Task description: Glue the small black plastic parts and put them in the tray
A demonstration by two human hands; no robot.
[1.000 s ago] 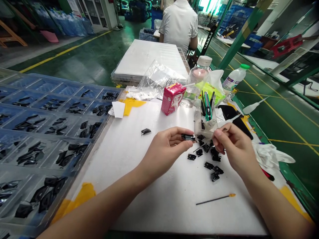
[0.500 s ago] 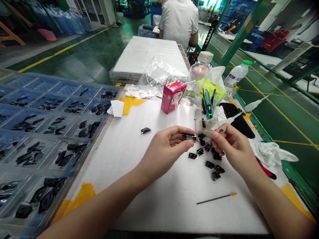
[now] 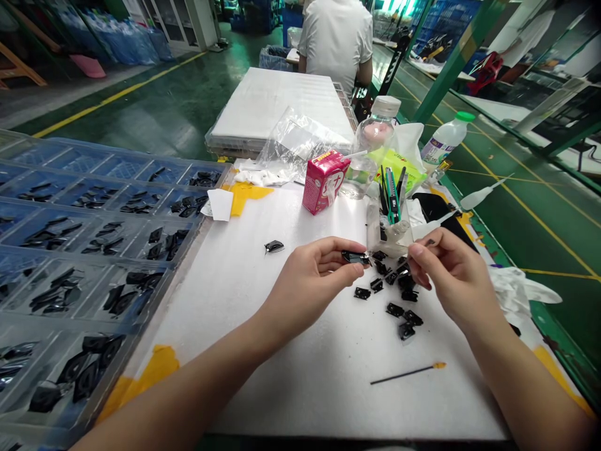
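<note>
My left hand (image 3: 323, 263) pinches a small glossy black plastic part (image 3: 355, 257) between thumb and fingers, above the white work surface (image 3: 263, 300). To its right, my right hand (image 3: 444, 269) is closed in a pinch. A small dark bit shows at its fingers, but what it grips is mostly hidden. Several small black plastic pieces (image 3: 395, 310) lie scattered below and between the hands. A single black part (image 3: 274, 246) rests farther left. Near the front lies a thin dark stick (image 3: 407, 374) with a yellow tip.
A compartmented tray (image 3: 70, 250) of black parts fills the left side. Behind the hands stand a red drink carton (image 3: 325, 181), a clear holder with a green cutter (image 3: 392, 195), and a large clear bottle (image 3: 378, 134). White gloves (image 3: 521, 291) lie right. A person (image 3: 335, 41) sits ahead.
My right hand has drawn slightly right and up, away from the black part. My left hand stays nearly still with the part in it.
</note>
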